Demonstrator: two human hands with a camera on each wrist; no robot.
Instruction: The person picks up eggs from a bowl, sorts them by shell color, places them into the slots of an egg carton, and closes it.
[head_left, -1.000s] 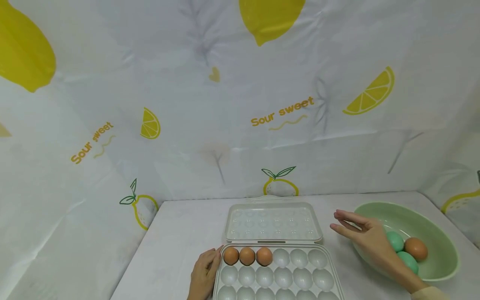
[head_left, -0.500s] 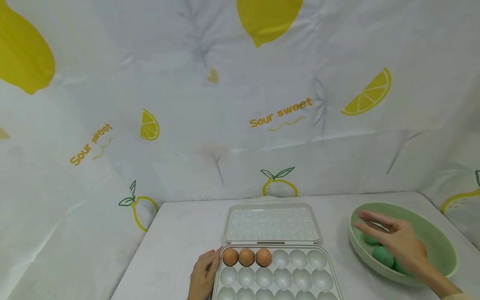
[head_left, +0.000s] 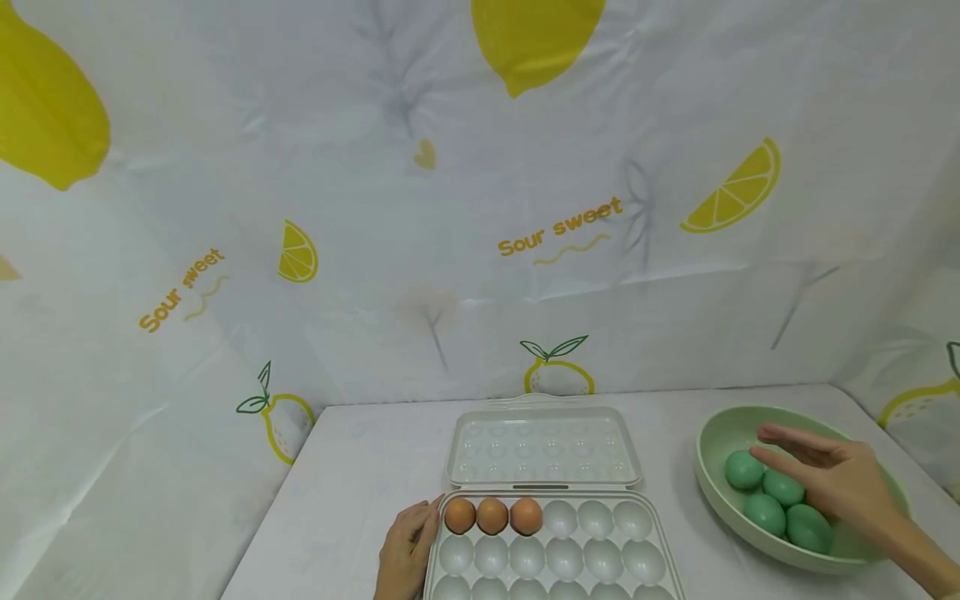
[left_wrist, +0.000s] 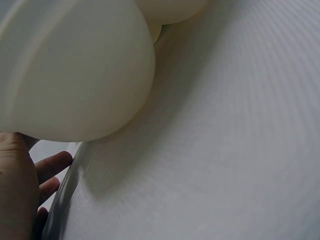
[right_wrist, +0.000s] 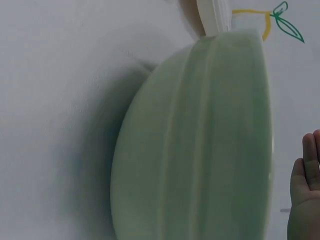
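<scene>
Two inscriptions are legible on the lemon-patterned backdrop (head_left: 420, 275), both reading "Sour sweet" in orange print, the first word with a capital initial and the second wholly in lower case. The nearer inscription (head_left: 559, 227) stands on the backdrop above the egg tray (head_left: 566, 556), rising gently to the right over a wavy line (head_left: 573, 248). The farther inscription (head_left: 187, 280) stands above and well to the left of the egg tray, rising more steeply, with a similar wavy underline (head_left: 204, 302).

Muted light casts a soft shadow beside the bowl (right_wrist: 192, 145).
</scene>
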